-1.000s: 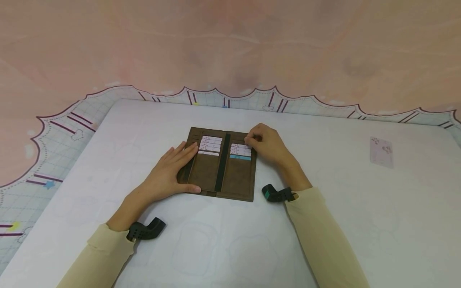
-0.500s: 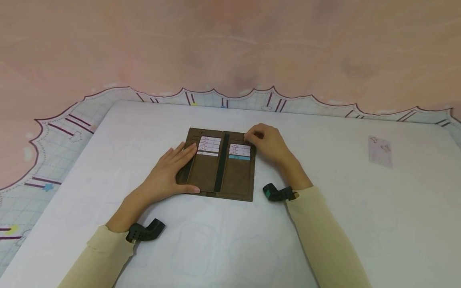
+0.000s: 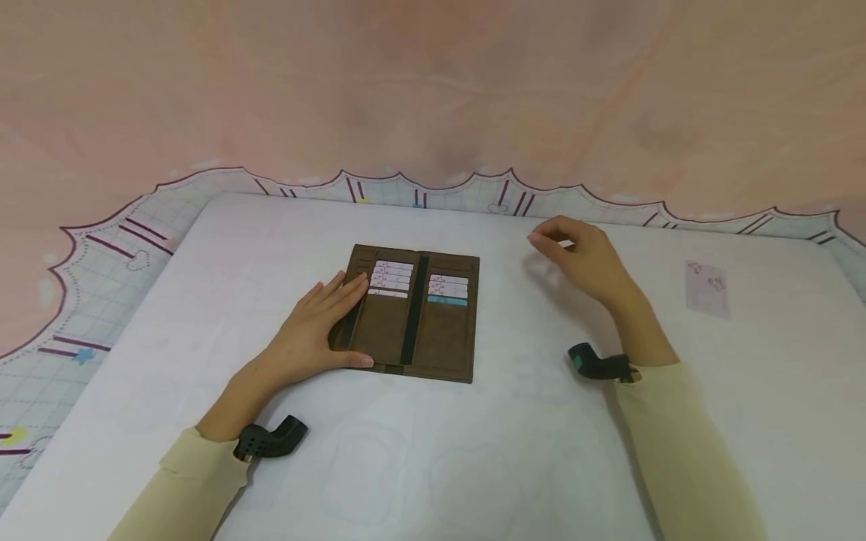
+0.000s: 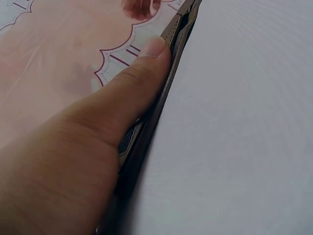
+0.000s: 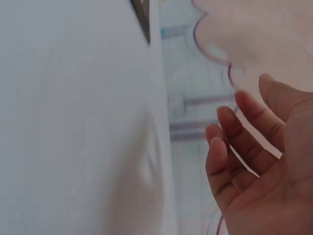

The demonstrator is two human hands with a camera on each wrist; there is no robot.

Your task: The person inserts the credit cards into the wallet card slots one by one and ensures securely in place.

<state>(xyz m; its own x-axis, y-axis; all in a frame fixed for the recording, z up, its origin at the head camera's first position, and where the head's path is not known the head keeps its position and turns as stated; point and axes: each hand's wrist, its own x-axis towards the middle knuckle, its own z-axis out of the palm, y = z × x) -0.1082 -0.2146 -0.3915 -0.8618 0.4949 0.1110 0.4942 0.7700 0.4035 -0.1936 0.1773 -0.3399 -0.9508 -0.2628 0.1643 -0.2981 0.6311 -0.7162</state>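
A brown wallet lies unfolded on the white table, a dark strip down its middle. Cards with white, pink-marked tops fill slots in its left half; more white cards and a blue-edged card sit in the right half. My left hand rests with spread fingers on the wallet's left side, thumb along its near edge in the left wrist view. Over the table to the right of the wallet, my right hand hangs with loosely bent fingers and nothing in them.
A pale pink card lies flat on the white table, farther right than my right hand. Behind the table's back edge runs a scalloped patterned border below a peach cloth. Each wrist wears a black camera band.
My right hand has left the wallet's upper right edge and moved right, toward the pink card. The left hand stays on the wallet; the whole view has shifted slightly.
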